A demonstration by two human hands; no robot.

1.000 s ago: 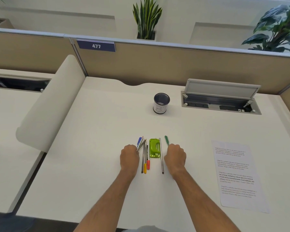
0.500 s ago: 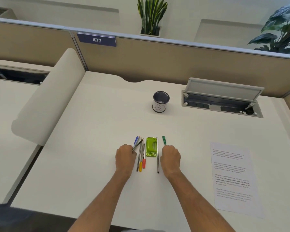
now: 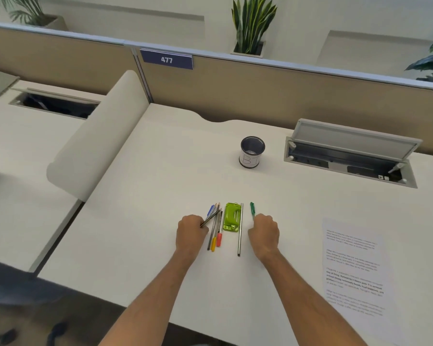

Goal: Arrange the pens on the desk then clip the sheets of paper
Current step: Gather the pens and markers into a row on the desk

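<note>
Several pens lie side by side in the middle of the white desk (image 3: pixel 160 171): a blue pen (image 3: pixel 210 211), grey ones, one with a yellow cap (image 3: pixel 213 245), one with a red cap (image 3: pixel 219 239). A green clip tool (image 3: pixel 231 217) lies to their right, then a long grey pen (image 3: pixel 240 231). My left hand (image 3: pixel 191 233) grips a dark pencil (image 3: pixel 210 218) that slants across the group. My right hand (image 3: pixel 264 234) holds a green pen (image 3: pixel 252 210) whose tip points away from me. Printed sheets of paper (image 3: pixel 355 270) lie at the right.
A dark mesh pen cup (image 3: pixel 251 152) with a white label stands behind the pens. An open cable hatch (image 3: pixel 350 156) is set into the desk at the back right. A padded divider (image 3: pixel 95 146) rises on the left, a tan partition behind.
Both hands stay where they were, each on its pen. The view has swung left and down, so the whole scene sits further right in the frame.
</note>
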